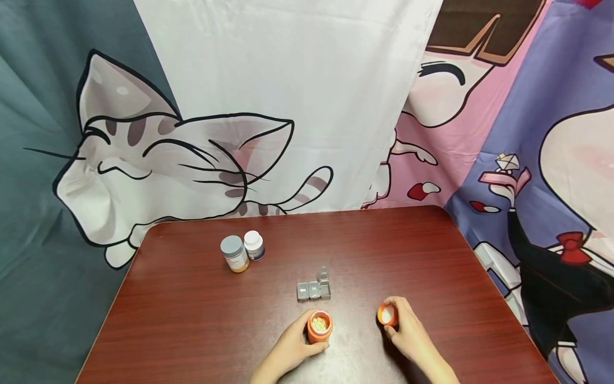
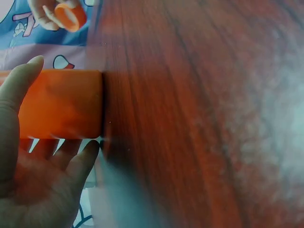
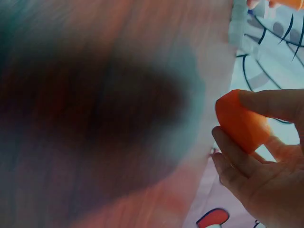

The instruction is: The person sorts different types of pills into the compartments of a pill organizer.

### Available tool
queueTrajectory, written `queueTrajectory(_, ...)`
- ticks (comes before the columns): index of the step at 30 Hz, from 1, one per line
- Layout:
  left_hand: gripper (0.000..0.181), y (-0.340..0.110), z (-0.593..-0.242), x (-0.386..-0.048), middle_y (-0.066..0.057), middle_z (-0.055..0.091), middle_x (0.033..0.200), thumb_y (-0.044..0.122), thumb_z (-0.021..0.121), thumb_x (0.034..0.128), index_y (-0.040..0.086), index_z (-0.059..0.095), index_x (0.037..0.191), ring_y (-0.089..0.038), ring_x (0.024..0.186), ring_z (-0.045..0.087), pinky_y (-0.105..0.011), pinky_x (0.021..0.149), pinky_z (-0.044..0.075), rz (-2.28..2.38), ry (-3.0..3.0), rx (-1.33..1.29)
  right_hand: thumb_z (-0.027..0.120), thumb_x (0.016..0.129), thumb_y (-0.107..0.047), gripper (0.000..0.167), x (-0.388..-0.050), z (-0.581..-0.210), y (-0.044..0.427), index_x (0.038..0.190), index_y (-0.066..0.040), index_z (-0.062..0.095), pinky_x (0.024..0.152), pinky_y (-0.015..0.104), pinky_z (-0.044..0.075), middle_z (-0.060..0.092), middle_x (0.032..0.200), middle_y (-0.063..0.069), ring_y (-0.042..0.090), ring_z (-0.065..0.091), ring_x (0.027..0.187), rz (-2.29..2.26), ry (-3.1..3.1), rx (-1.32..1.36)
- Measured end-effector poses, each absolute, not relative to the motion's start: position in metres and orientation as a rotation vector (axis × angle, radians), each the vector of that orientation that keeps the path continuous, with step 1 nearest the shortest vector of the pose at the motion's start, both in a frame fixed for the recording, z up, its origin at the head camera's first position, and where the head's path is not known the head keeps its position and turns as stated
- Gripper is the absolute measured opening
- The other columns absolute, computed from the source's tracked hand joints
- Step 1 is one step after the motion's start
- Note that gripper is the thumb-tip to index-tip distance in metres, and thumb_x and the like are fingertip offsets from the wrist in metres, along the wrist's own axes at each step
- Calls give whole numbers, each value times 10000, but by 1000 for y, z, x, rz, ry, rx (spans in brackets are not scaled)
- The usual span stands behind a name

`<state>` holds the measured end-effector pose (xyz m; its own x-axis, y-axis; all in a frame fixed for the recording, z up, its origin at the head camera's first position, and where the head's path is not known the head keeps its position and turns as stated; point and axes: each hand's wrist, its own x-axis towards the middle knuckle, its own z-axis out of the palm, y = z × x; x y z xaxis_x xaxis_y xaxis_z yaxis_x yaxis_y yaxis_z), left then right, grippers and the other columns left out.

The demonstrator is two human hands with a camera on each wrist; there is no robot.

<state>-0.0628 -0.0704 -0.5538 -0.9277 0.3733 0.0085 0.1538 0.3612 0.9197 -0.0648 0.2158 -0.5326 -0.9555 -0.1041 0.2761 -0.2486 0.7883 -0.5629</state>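
An orange pill bottle (image 1: 320, 335), uncapped and holding pale yellow tablets, stands upright on the table. My left hand (image 1: 298, 341) grips it round the side, thumb at the front; the left wrist view shows its orange wall (image 2: 66, 104) between thumb and fingers. Off to the right, my right hand (image 1: 408, 330) pinches an orange cap (image 1: 387, 314) with its pale inside turned toward the bottle, held just above the table. Just beyond the bottle lies a small grey pill organizer (image 1: 308, 290); the lid (image 1: 323, 273) of its right compartment is raised, the others are down.
Toward the back left of the brown table (image 1: 192, 320) stand a grey-lidded bottle (image 1: 235, 255) and a smaller white-capped bottle (image 1: 254, 245), side by side. A printed cloth (image 1: 336, 80) with cartoon figures hangs behind the table's far edge.
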Motion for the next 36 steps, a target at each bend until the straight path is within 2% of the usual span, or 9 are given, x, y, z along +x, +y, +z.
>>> queueTrajectory(7,694,-71,-541,-59,-29,628,1241,193,879,733,136,549,1341,-186,1132,574,-413,981,460,1533,2495,437,867,607,111,655,-62,-542,228,1194,-19,608,901,516,485,638,1152,96,312,599,1096,912,-2850,276)
queueTrajectory(16,701,-71,-531,-57,-46,624,1251,107,865,731,115,542,1352,-193,1125,577,-427,969,464,1462,2523,449,872,550,139,644,-61,-549,234,1112,-76,642,896,523,480,656,1094,75,319,581,1086,805,-2823,353)
queueTrajectory(22,711,-91,-526,-64,-217,565,1326,-191,652,723,23,488,1381,-393,1201,547,-534,984,455,1460,2479,494,901,577,73,706,-63,-543,224,1212,-59,625,920,600,449,622,1196,125,371,529,1180,868,-2842,368)
queueTrajectory(24,647,-98,-524,-73,-242,556,1325,-208,606,760,0,505,1364,-430,1198,541,-558,973,452,1481,2517,468,906,590,43,711,-63,-541,215,1234,-49,620,931,612,437,610,1223,130,371,521,1194,897,-2831,397)
queueTrajectory(26,562,-101,-520,-84,-231,564,1316,-170,629,806,6,546,1334,-422,1203,540,-566,980,444,1464,2611,436,906,603,16,710,-63,-539,204,1249,-39,617,952,597,425,605,1238,117,345,522,1199,924,-2816,448)
queueTrajectory(29,465,-98,-517,-104,-171,605,1279,-28,713,852,36,595,1297,-374,1186,567,-559,972,452,1327,2793,424,906,641,-64,722,-63,-540,182,1291,-41,593,975,548,433,591,1258,86,296,526,1200,984,-2806,582)
queueTrajectory(33,506,-88,-515,-125,-112,622,1266,160,798,834,63,609,1293,-313,1184,580,-529,928,485,1006,2948,486,889,702,-196,796,-64,-542,150,1387,-64,506,998,504,445,548,1319,80,274,527,1219,1139,-2835,752)
queueTrajectory(36,552,-80,-518,-134,-98,629,1242,199,838,793,61,616,1279,-294,1171,580,-519,882,509,839,2965,549,876,735,-246,775,-65,-544,131,1387,-93,487,1021,466,436,549,1318,64,253,531,1215,1333,-2845,812)
